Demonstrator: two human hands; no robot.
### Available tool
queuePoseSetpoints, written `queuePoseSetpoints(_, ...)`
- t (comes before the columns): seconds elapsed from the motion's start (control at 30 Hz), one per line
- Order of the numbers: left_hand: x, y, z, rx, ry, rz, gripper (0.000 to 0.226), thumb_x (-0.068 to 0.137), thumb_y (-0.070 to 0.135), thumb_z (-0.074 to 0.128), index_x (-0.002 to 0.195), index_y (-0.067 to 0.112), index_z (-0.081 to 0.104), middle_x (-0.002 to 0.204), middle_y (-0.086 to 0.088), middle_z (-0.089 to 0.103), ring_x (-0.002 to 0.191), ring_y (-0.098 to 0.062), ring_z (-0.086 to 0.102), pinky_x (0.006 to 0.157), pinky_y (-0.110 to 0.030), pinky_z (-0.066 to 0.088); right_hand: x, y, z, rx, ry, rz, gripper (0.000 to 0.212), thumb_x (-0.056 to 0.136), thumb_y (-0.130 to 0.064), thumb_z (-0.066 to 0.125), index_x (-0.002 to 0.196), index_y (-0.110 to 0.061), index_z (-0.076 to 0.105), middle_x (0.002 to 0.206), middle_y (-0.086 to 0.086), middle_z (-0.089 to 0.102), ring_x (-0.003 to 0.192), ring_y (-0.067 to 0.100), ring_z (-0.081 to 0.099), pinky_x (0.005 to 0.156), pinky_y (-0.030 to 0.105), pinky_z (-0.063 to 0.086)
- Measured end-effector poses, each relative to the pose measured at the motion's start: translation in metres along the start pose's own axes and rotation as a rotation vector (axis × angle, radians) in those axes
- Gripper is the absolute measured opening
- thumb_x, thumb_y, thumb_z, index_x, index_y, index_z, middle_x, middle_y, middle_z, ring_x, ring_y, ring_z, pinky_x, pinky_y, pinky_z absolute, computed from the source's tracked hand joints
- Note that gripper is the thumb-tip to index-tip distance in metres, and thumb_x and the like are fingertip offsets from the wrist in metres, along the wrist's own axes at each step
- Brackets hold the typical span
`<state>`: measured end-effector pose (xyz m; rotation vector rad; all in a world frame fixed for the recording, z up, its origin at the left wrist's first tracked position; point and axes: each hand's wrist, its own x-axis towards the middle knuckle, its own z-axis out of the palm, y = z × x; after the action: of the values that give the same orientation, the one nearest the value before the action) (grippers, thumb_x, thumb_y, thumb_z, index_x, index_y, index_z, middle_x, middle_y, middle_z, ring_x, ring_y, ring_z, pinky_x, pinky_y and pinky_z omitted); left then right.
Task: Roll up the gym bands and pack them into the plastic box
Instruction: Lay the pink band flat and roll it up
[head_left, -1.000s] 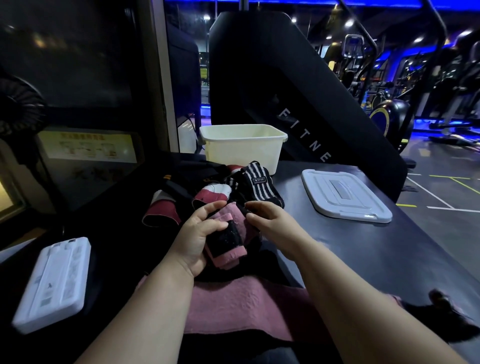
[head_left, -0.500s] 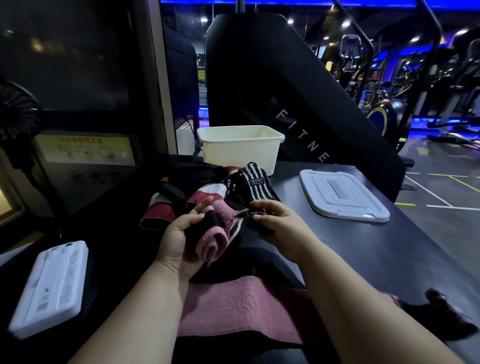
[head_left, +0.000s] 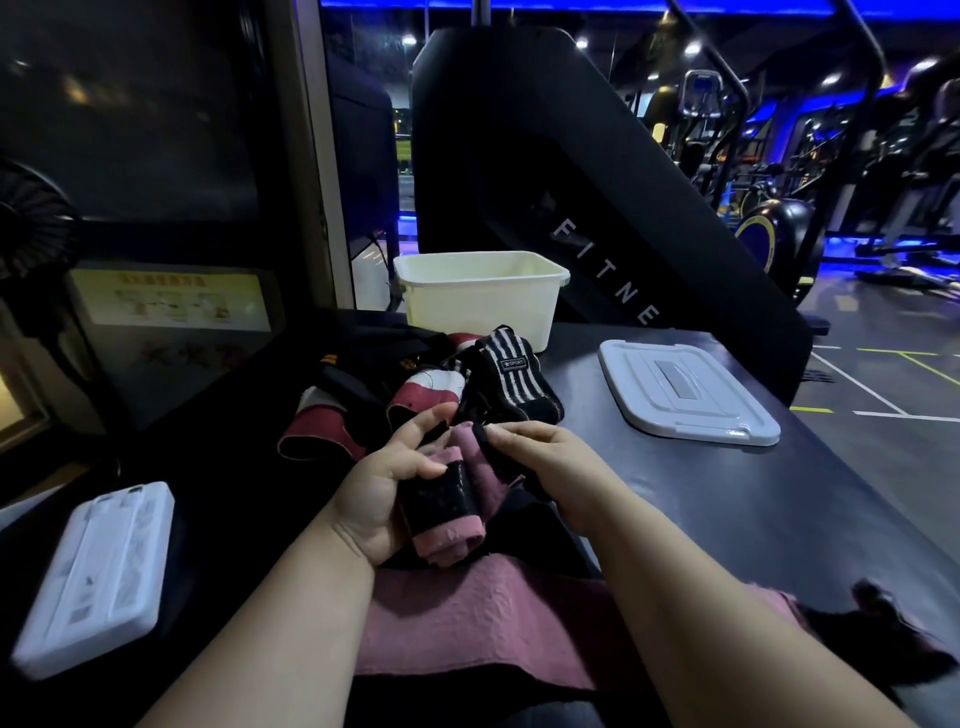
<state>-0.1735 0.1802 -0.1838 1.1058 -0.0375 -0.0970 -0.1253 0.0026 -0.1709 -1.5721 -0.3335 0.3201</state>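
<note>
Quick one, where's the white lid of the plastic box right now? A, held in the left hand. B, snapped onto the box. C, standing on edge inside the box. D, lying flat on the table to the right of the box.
D: the lid lies flat on the table, right of the open box and apart from it; the left hand grips a rolled pink band instead.
</note>
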Motion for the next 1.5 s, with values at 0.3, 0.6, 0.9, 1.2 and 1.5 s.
queuePoseSetpoints(0.3,0.002,-0.008,0.012,0.282,0.000,0.148,0.069,0.072,0.000,0.064,0.132,0.025,0.043,0.138,-0.009,0.053,0.111,-0.010,0.065,0.078,-0.017,0.053,0.007,0.008,0.011,-0.056,0.082,-0.015,0.016,0.070,-0.034,0.077,0.079,-0.023,0.071,0.081,0.005,0.070,0.075,0.020,0.063,0.075,0.042,0.052)
queuePoseSetpoints(0.6,0.010,-0.007,0.010,0.295,0.092,0.157,0.072,0.086,-0.013,0.056,0.143,0.028,0.039,0.147,-0.002,0.042,0.113,-0.012,0.063,0.084,-0.022,0.053,0.007,0.009,0.001,0.025,0.107,-0.030,0.014,0.089,-0.008,0.065,0.093,-0.020,0.069,0.078,-0.001,0.071,0.065,0.010,0.066,0.056,0.024,0.051)
queuePoseSetpoints(0.9,0.016,-0.015,0.028,0.628,0.183,0.174,0.033,0.093,0.022,0.064,0.123,0.028,0.053,0.126,0.010,0.058,0.114,0.001,0.055,0.089,-0.014,0.044,0.001,-0.009,-0.013,-0.067,0.247,-0.014,0.005,0.094,-0.014,0.061,0.090,-0.018,0.061,0.066,-0.003,0.058,0.036,-0.002,0.047,0.032,0.014,0.031)
queuePoseSetpoints(1.2,0.020,-0.009,0.074,0.763,0.149,0.147,0.037,0.078,0.034,0.078,0.111,0.032,0.062,0.114,0.000,0.064,0.098,-0.014,0.065,0.088,-0.034,0.056,-0.020,-0.034,-0.040,0.067,0.215,0.053,0.006,0.096,-0.021,0.059,0.096,-0.015,0.059,0.069,0.005,0.058,0.047,0.012,0.054,0.048,0.024,0.036)
queuePoseSetpoints(1.5,0.021,-0.027,0.104,0.948,0.031,0.097,0.029,0.085,0.013,0.069,0.112,0.023,0.065,0.112,-0.002,0.059,0.083,-0.010,0.059,0.064,-0.015,0.052,-0.073,-0.023,-0.111,-0.243,0.232,0.156,0.022,0.088,-0.009,0.068,0.109,-0.016,0.064,0.084,0.001,0.066,0.055,0.010,0.058,0.038,0.018,0.030)
